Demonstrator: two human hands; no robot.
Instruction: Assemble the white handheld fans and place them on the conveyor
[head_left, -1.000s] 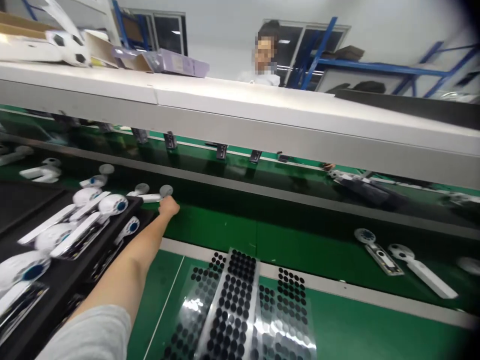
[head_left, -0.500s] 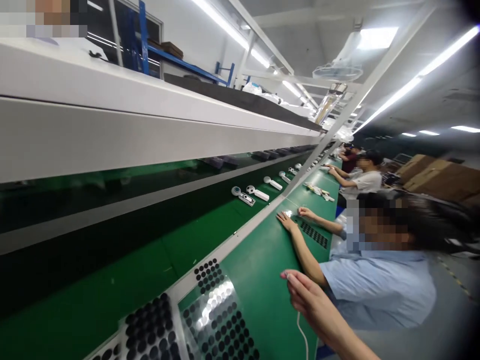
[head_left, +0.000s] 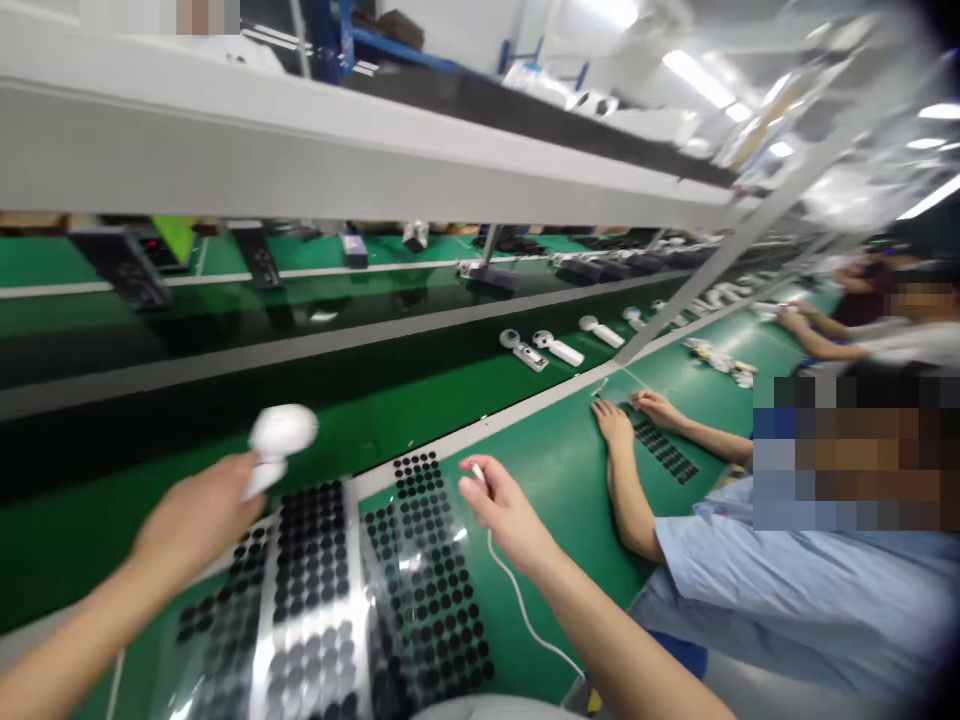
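Observation:
My left hand [head_left: 196, 518] grips the handle of a white handheld fan [head_left: 279, 438], whose round head sticks up above the near edge of the green conveyor belt [head_left: 420, 405]. My right hand [head_left: 508, 512] pinches the plug end of a thin white cable [head_left: 525, 610] that trails back toward me over the green worktop. Between my two hands lie clear sheets of black round pads [head_left: 315, 570].
A co-worker in a light blue shirt [head_left: 780, 590] sits at my right with both hands on another pad sheet [head_left: 660, 450]. More white fans [head_left: 559, 348] ride the belt farther on. A long white shelf [head_left: 360, 170] hangs overhead. Other people work farther down the line.
The camera swung back from the far right toward my station. My left hand, which had reached out to the belt, now holds a white fan near me; my right hand moved left with the cable.

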